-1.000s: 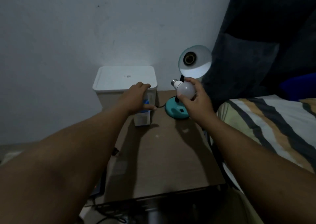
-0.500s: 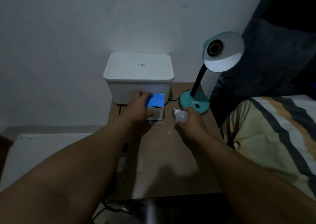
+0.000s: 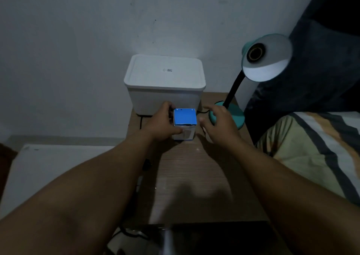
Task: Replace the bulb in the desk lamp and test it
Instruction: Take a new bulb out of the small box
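Note:
A small box with a blue top point(image 3: 184, 116) stands upright on the wooden bedside table point(image 3: 194, 180); my left hand point(image 3: 162, 125) grips its left side. My right hand point(image 3: 217, 127) hovers just right of the box with relaxed fingers reaching toward the lamp's teal base point(image 3: 236, 117). The desk lamp's teal shade point(image 3: 266, 58) tilts toward me on a black neck, and its socket point(image 3: 255, 53) is empty. The white bulb is out of sight, possibly under my right hand.
A white lidded bin point(image 3: 165, 81) stands against the wall behind the box. A bed with a striped sheet point(image 3: 315, 153) and a dark pillow point(image 3: 321, 69) lie to the right. A dark object point(image 3: 204, 237) sits at the table's near edge, a low white surface point(image 3: 58, 169) to the left.
My right hand brought the bulb down from beside the lamp to the table next to the box; the bulb no longer shows. My left hand stayed on the box. The view shifted.

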